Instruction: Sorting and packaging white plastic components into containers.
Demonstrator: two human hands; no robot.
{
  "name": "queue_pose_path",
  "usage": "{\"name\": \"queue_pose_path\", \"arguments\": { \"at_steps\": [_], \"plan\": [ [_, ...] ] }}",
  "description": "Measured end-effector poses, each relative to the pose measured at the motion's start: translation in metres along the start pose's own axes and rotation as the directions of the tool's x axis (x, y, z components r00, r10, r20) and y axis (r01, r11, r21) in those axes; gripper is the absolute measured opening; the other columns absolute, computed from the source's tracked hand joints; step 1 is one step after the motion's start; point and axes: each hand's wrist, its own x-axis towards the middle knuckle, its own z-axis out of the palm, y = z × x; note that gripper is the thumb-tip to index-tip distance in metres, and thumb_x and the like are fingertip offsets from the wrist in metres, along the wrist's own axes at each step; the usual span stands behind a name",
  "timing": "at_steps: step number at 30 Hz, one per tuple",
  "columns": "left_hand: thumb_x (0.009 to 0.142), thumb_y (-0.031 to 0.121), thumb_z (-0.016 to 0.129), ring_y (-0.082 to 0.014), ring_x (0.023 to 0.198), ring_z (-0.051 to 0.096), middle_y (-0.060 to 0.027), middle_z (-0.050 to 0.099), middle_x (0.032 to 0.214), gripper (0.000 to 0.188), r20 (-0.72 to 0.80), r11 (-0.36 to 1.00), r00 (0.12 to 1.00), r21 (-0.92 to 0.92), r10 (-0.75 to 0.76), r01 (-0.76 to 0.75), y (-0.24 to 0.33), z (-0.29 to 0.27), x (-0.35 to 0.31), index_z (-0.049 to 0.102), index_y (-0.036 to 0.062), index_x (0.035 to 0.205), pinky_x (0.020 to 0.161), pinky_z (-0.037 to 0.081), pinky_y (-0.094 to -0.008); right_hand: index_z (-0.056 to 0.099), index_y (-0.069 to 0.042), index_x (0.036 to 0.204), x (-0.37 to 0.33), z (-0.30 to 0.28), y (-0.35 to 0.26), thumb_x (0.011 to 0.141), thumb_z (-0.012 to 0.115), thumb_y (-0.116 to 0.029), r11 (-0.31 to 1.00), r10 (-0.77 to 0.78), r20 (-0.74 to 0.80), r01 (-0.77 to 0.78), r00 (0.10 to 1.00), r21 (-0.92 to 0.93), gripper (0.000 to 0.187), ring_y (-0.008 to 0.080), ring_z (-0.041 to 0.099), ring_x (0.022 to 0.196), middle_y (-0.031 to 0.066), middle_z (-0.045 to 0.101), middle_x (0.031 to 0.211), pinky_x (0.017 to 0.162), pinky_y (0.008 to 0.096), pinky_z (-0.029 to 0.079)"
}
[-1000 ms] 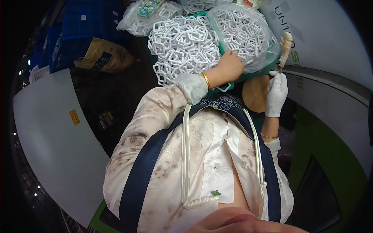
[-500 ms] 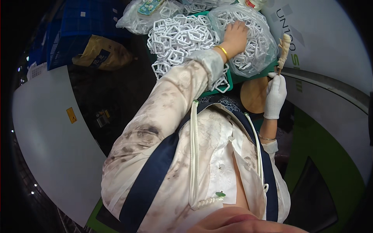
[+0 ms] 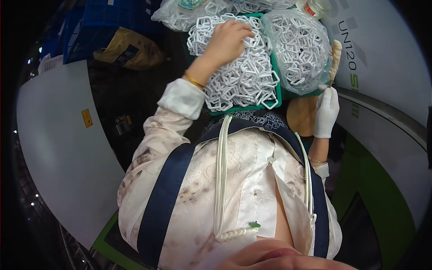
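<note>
A bare left hand [image 3: 228,42] is lying curled over white rings [image 3: 243,85] in a green tray [image 3: 278,93], its grip unclear; the gloved right hand [image 3: 327,110] is clasping a pale-topped stick [image 3: 335,63]. A light, shallow touch is probably best avoiding snags.

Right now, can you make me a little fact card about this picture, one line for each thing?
Left hand: bare, over white loops
Right hand: white-gloved, holding a stick with something pale and lumpy on top
Green tray: heaped with those loops
Clear bag: similar loops, right of tray
Off left: brown bag, blue crate
</note>
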Motion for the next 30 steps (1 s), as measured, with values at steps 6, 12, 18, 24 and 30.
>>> {"name": "queue_pose_path", "arguments": {
  "at_steps": [6, 12, 18, 24, 30],
  "plan": [
    [0.073, 0.006, 0.07, -0.025, 0.12, 0.052, -0.0005, 0.061, 0.124, 0.047, 0.186, 0.994, 0.982, 0.095, 0.039, -0.058, -0.014, -0.014, -0.02, 0.066, 0.0172, 0.118, 0.102, 0.039, -0.0441, 0.064, -0.003, 0.1, 0.002, 0.017, -0.012, 0.107, 0.044, -0.021, 1.0, -0.022, 0.068, 0.021, 0.997, 0.011, 0.027, 0.0012, 0.031, 0.058, -0.0082, 0.038, 0.067, 0.052, 0.0202, 0.027],
    [0.078, 0.007, 0.069, -0.0241, 0.11, 0.056, -0.0009, 0.062, 0.112, 0.025, 0.164, 0.988, 0.981, 0.101, 0.099, -0.117, -0.018, -0.008, -0.014, 0.066, 0.0135, 0.102, 0.097, 0.043, -0.0402, 0.063, -0.004, 0.102, -0.006, 0.027, -0.018, 0.108, 0.044, -0.023, 0.998, -0.056, 0.109, 0.052, 0.993, 0.037, 0.028, 0.0006, 0.03, 0.056, -0.0082, 0.038, 0.068, 0.05, 0.0192, 0.026],
    [0.087, 0.008, 0.066, -0.0237, 0.083, 0.065, -0.0063, 0.066, 0.095, 0.016, -0.186, 0.946, 0.959, -0.284, -0.212, 0.154, -0.006, -0.003, -0.024, 0.068, 0.0061, 0.103, 0.08, 0.051, -0.0355, 0.063, -0.004, 0.103, -0.007, 0.027, -0.018, 0.108, 0.044, -0.023, 0.998, -0.055, 0.116, 0.053, 0.992, 0.018, 0.028, 0.0005, 0.031, 0.058, -0.0081, 0.038, 0.068, 0.051, 0.0191, 0.026],
    [0.089, 0.007, 0.064, -0.0232, 0.081, 0.067, -0.0083, 0.066, 0.102, 0.02, -0.132, 0.883, 0.909, -0.325, -0.396, 0.338, -0.023, -0.009, -0.023, 0.07, 0.0074, 0.108, 0.075, 0.054, -0.0337, 0.063, -0.003, 0.103, -0.007, 0.025, -0.012, 0.108, 0.043, -0.023, 0.998, -0.066, 0.112, 0.066, 0.991, 0.007, 0.029, 0.0006, 0.029, 0.057, -0.0087, 0.037, 0.068, 0.051, 0.0194, 0.025],
    [0.08, 0.007, 0.066, -0.0282, 0.103, 0.061, -0.0053, 0.064, 0.099, 0.024, 0.102, 0.979, 0.993, 0.202, -0.056, 0.034, -0.019, -0.007, -0.013, 0.07, 0.0085, 0.104, 0.084, 0.051, -0.0391, 0.064, -0.003, 0.103, -0.01, 0.029, -0.012, 0.108, 0.043, -0.023, 0.996, -0.085, 0.12, 0.08, 0.989, 0.047, 0.03, 0.0007, 0.03, 0.058, -0.0087, 0.036, 0.068, 0.052, 0.0193, 0.025]
  ]
}}
